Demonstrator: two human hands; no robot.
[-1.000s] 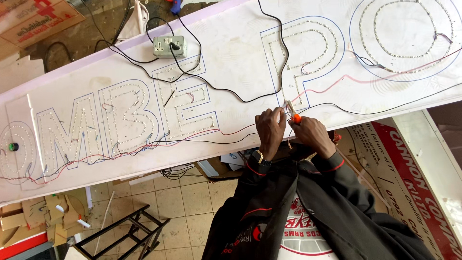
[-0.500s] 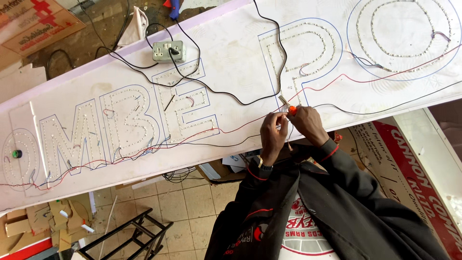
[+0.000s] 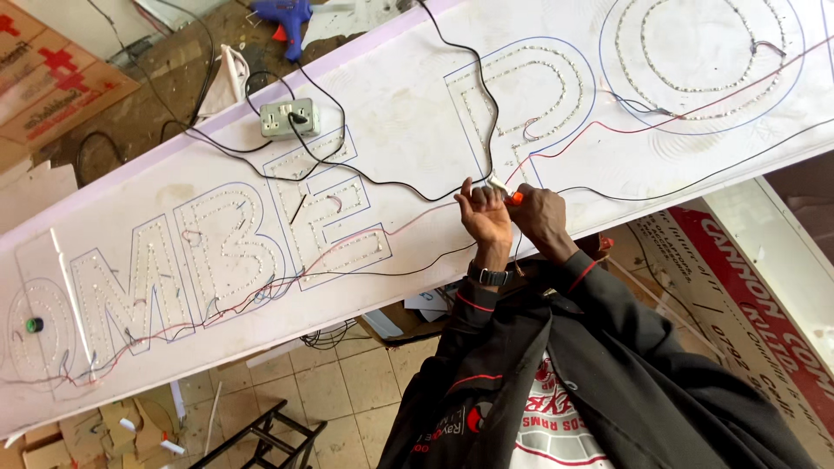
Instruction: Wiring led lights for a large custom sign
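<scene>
1. The left hand is closed into a loose fist at the near edge of the long white sign panel. It pinches the thin wires between thumb and fingers, so that the ends stay steady and raised from the surface.
2. The right hand is also closed, around a small tool with an orange handle. Its tip meets the wire ends just beside the left fingers. What kind of tool it is, I cannot tell.
3. The two hands touch each other, probably to support such fine work.
4. The wire ends lie below the outlined letter filled with small light dots, where red and black leads run along the panel.
5. A grey socket box rests on the panel well to the left, its black cable running to the hands.
6. A blue glue gun lies beyond the far edge.
</scene>
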